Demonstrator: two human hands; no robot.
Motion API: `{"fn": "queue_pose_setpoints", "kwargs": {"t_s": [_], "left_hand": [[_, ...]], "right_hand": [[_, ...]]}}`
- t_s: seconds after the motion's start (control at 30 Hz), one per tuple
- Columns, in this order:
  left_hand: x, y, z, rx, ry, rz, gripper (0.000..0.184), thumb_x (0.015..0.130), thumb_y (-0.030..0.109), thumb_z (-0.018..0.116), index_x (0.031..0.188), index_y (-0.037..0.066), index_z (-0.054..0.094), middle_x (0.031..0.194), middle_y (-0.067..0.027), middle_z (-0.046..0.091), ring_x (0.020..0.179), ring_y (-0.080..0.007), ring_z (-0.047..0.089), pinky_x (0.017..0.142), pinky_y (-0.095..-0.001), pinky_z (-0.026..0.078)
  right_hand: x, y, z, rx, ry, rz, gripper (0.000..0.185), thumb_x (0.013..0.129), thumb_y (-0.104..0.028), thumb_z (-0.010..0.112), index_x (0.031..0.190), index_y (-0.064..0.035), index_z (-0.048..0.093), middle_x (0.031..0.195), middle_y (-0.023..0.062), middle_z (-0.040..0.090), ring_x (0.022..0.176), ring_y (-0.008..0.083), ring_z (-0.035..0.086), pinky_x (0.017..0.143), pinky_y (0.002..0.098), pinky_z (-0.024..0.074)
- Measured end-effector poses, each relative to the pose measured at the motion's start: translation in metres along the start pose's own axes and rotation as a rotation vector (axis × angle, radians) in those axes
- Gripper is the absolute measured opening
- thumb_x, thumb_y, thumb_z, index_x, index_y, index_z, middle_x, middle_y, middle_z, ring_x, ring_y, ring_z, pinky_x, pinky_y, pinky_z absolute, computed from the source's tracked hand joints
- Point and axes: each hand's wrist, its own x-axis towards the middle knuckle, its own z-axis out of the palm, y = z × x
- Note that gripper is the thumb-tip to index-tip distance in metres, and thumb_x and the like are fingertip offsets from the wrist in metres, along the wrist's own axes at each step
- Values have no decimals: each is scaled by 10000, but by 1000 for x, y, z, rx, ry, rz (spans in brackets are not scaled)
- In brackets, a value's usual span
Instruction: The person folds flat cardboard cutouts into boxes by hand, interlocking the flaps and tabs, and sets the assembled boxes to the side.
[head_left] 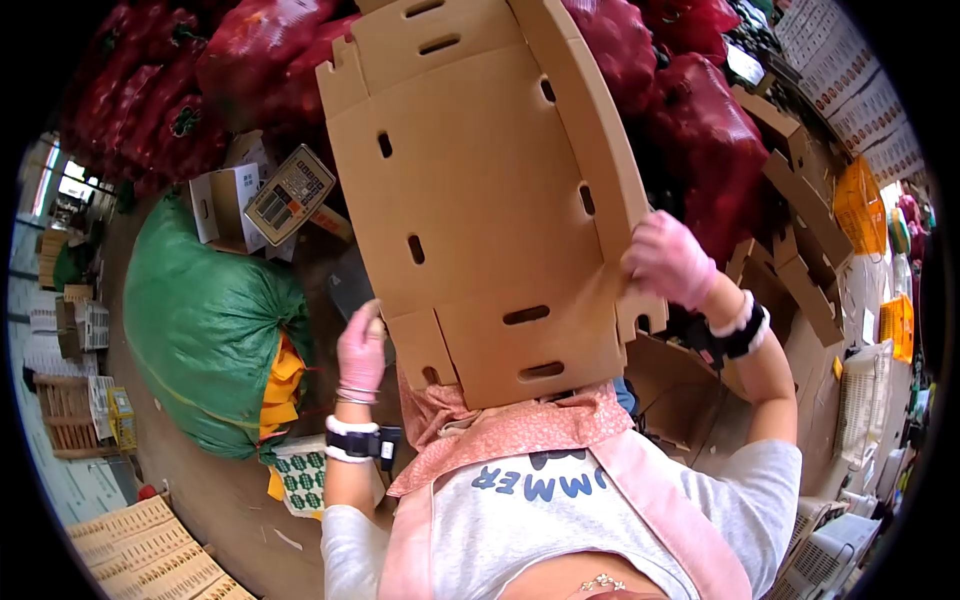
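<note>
A large flat sheet of brown cardboard [480,190] with oval slots and cut flaps is held up before my body. Its right side is partly folded up. My left hand [361,352], in a pink glove, is closed on the sheet's lower left edge. At the right edge, near a lower corner flap, my right hand [668,262], also in a pink glove, has its fingers bent round the cardboard.
Red mesh sacks [700,150] lie beyond the cardboard. On the left are a bulging green sack [205,320] and a scale display [290,195] beside a white box [228,205]. Open cardboard boxes [800,270] and orange crates [862,205] stand at the right.
</note>
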Motion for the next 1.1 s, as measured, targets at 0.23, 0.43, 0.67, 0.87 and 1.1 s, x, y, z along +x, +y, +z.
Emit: {"fn": "queue_pose_setpoints", "kwargs": {"t_s": [0.23,0.43,0.67,0.87,1.1], "left_hand": [[-5,27,-43,53,12,582,389,879,22,547,1261,-2,478,1265,-103,532,1168,-197,506,1019,-319,373],[-5,78,-51,111,426,945,288,891,225,526,1071,0,531,1184,-178,527,1070,-328,531,1034,-504,335],[-65,87,0,-278,-86,364,508,826,295,639,1236,21,512,1391,-170,357,1241,-321,403,1001,-479,356],[-93,99,35,-990,-158,-336,804,807,648,518,1238,-28,451,1236,-141,458,1215,-300,420,1039,-442,315],[-31,52,57,-404,259,435,466,906,358,512,1212,15,438,1240,-158,451,1129,-263,454,956,-404,385]], "right_hand": [[63,-31,-42,1107,1298,576,154,920,-170,570,896,-18,578,757,-25,516,643,47,432,569,194,368],[23,-46,-52,800,836,410,77,847,-89,608,807,-30,579,686,-24,481,589,91,421,534,228,347],[-37,-101,-15,582,-26,224,296,777,-307,709,833,-34,611,788,94,561,686,239,548,578,331,443],[-62,-122,10,1045,44,310,778,765,-732,472,964,-1,644,817,124,567,771,273,536,706,363,432],[-36,-121,60,769,433,591,180,855,-168,589,950,-17,602,702,103,544,631,262,510,596,355,432]]}}
